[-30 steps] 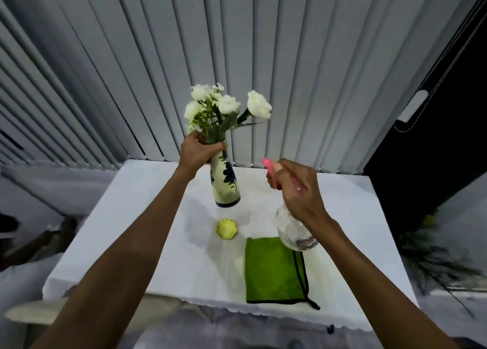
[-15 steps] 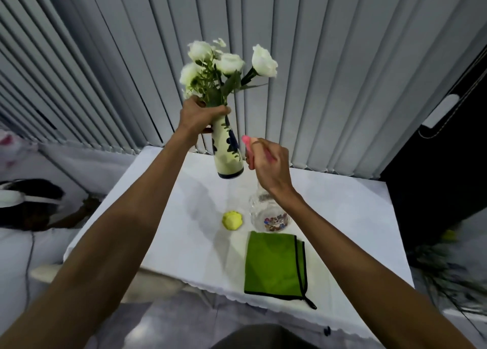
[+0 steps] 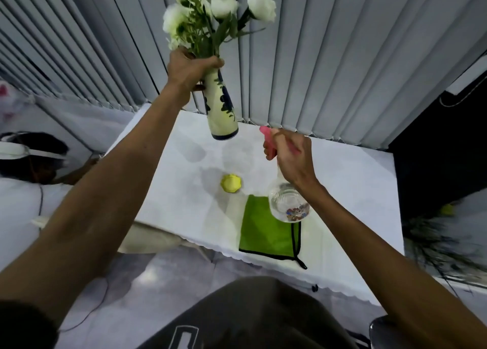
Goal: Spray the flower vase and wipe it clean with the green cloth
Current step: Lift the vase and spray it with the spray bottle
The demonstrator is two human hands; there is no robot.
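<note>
My left hand (image 3: 188,70) grips the neck of a cream vase with a blue floral pattern (image 3: 221,108) and holds it tilted in the air above the table. White roses (image 3: 218,4) stick out of its top. My right hand (image 3: 292,158) is closed on a clear spray bottle (image 3: 288,206) with a pink head (image 3: 267,141). The pink nozzle points toward the vase's base, a short gap away. A folded green cloth (image 3: 266,232) with black edging lies flat on the table, partly under the raised bottle.
A white-covered table (image 3: 347,190) stands against grey vertical blinds (image 3: 329,58). A small yellow object (image 3: 231,183) sits on it left of the cloth. A person with a white headset (image 3: 29,153) is at the far left. A dark doorway is at the right.
My left hand has raised the vase well clear of the table and tilted it. My right hand has kept the spray bottle raised beside it, the pink nozzle now level with the vase's base.
</note>
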